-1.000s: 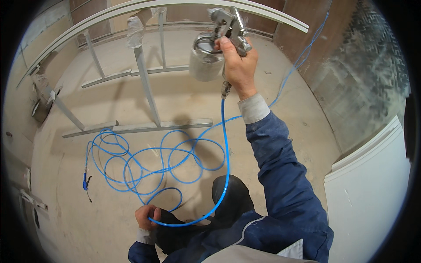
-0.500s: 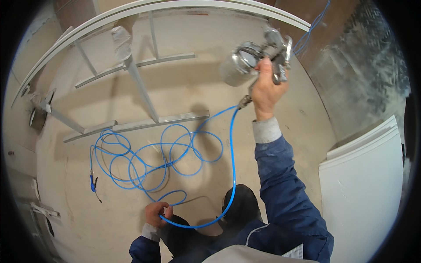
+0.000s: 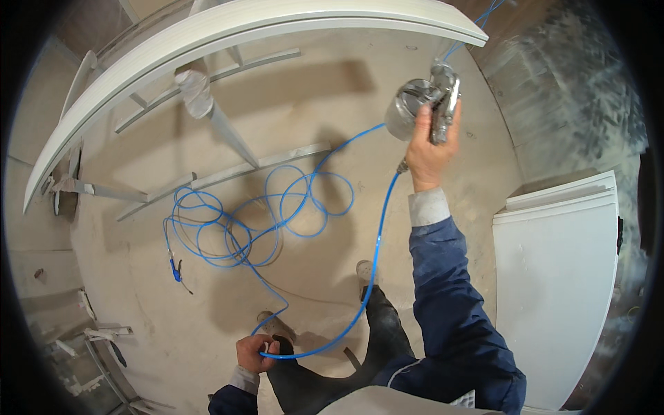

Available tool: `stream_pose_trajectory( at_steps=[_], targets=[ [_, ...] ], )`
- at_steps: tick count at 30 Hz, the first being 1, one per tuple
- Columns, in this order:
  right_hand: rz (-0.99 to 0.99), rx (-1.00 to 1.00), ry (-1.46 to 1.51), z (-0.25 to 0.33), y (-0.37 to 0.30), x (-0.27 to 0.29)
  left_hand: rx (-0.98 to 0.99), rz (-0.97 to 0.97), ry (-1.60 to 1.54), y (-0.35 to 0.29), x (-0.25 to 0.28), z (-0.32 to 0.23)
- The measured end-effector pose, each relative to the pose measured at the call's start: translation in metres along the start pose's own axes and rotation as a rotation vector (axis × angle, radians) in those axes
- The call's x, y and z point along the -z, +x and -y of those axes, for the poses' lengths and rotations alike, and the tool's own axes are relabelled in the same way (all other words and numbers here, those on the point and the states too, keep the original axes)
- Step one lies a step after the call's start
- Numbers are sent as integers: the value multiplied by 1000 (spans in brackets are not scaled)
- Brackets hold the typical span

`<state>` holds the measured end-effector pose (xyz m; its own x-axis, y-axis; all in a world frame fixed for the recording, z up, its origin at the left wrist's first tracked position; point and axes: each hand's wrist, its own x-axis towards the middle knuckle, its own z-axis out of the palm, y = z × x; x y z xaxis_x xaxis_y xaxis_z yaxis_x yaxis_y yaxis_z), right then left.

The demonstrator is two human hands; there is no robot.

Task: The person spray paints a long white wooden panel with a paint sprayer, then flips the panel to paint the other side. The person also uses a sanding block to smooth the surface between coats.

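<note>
A metal paint spray gun point(image 3: 443, 104) with a rounded cup point(image 3: 404, 114) on its left side is held out ahead by my right hand point(image 3: 430, 153), fingers wrapped round its grip. From its lower end a blue air hose point(image 3: 376, 252) runs down in a curve to my left hand point(image 3: 254, 351), which is closed around it near my left knee. Past that hand the hose goes on up to loose coils point(image 3: 242, 235) on the floor. Beyond the gun, a long white panel point(image 3: 277, 17) with a moulded edge lies across a metal stand point(image 3: 232, 138).
The stand's feet point(image 3: 263, 166) extend over the floor at left. A blue blow gun point(image 3: 176, 271) lies beside the coils. White panels point(image 3: 553, 277) lean at right, near a paint-smeared wall point(image 3: 574, 90). Grey metal framing point(image 3: 104, 366) stands at lower left.
The white panel appears closer and larger, and my feet have come into view. The spray gun has turned and sits slightly lower; both hands keep their hold.
</note>
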<state>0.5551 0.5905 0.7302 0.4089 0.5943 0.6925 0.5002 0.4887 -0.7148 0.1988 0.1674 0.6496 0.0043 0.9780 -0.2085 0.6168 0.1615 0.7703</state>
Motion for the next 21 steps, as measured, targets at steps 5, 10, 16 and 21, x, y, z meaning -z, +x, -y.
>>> stream_pose_trajectory(
  at_steps=[5, 10, 16, 21],
  targets=[
    [44, 112, 49, 46, -76, -72, -14, -40, 34, -29, 61, 73],
    [136, 172, 167, 106, -146, -137, -14, -110, 73, -53, 116, 132],
    [160, 409, 160, 177, -197, -196, 59, -124, 2, -87, 160, 184],
    [242, 394, 185, 232, -232, -224, 79, -117, -33, -113, 176, 211]
  ],
)
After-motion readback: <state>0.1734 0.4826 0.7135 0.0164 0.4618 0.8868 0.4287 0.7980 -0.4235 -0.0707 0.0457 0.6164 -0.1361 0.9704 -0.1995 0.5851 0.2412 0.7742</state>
